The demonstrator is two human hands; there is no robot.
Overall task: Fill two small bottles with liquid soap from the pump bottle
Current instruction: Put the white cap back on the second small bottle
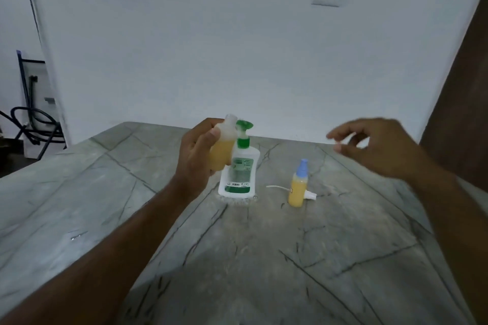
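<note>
In front of the pump bottle (238, 166), which stands upright on the grey stone worktop (303, 258), the left hand (196, 159) holds a small uncapped bottle (224, 146) lifted off the surface, fingers and thumb curled round its body. This bottle is partly full of yellow soap, with a clear stretch left below its open neck. To the right of the pump bottle, apart from it, a second small bottle (298, 187) stands on the worktop, filled with yellow soap almost to its blue cap (303, 167). Just beside that bottle, on its far side from the pump bottle, lies a white spray top (310, 195), and what seems to be its thin tube (276, 187) runs back toward the pump bottle. The right hand (369, 148) hovers in the air to the right of the pump bottle, well above the capped bottle, fingers loosely bent and gripping nothing. By this showing, one bottle looks finished and closed; the one in hand seems close to done, and what remains is probably a last top-up, if any, and fitting the loose spray top.
</note>
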